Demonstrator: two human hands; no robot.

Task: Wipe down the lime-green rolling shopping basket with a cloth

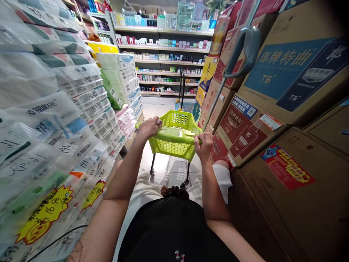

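A lime-green shopping cart [174,147] stands on the tiled floor right in front of me, with its perforated basket and dark legs showing. My left hand [149,127] is wrapped round the left end of its handle. On the right end of the handle, my right hand [204,143] is closed with the thumb on top. Most of the basket's inside is hidden by the handle and a folded flap, so I cannot tell whether anything lies at the bottom.
Stacked tissue packs [89,94] line the left side, some with yellow price signs [46,211]. Cardboard cartons [289,69] rise on the right, beside a metal pole with a grey handle [242,52]. Ahead are a hand truck [180,89] and product shelves [163,47]. A person [91,32] is at far left.
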